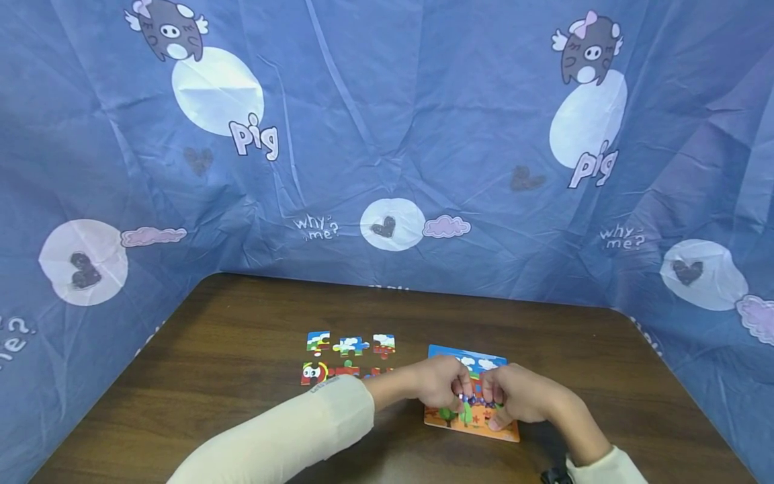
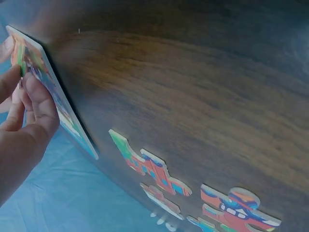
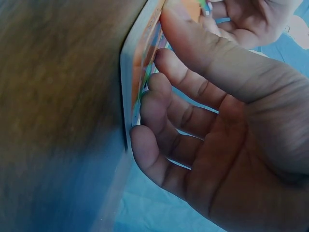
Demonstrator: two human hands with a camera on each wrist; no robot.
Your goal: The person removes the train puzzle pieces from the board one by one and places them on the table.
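A puzzle board [image 1: 504, 430] with blue sky at its far side and orange ground at its near side lies on the table, under both hands. My left hand [image 1: 438, 382] pinches a small puzzle piece with green on it [image 1: 466, 411] between thumb and fingers, low over the board's middle. The green also shows at the fingertips in the left wrist view. My right hand [image 1: 525, 393] rests on the board's right part, thumb near the front edge and fingertips farther in. Seen from the right wrist, its loosely bent fingers [image 3: 154, 108] touch the board's face. Both hands hide much of the picture.
Several loose puzzle pieces lie in two rows left of the board, among them a sky-blue one [image 1: 351, 346] and a red one with eyes [image 1: 311, 372]. My left forearm [image 1: 290, 430] covers part of the nearer row. Blue cloth [image 1: 387, 168] hangs behind the brown table [image 1: 242, 336].
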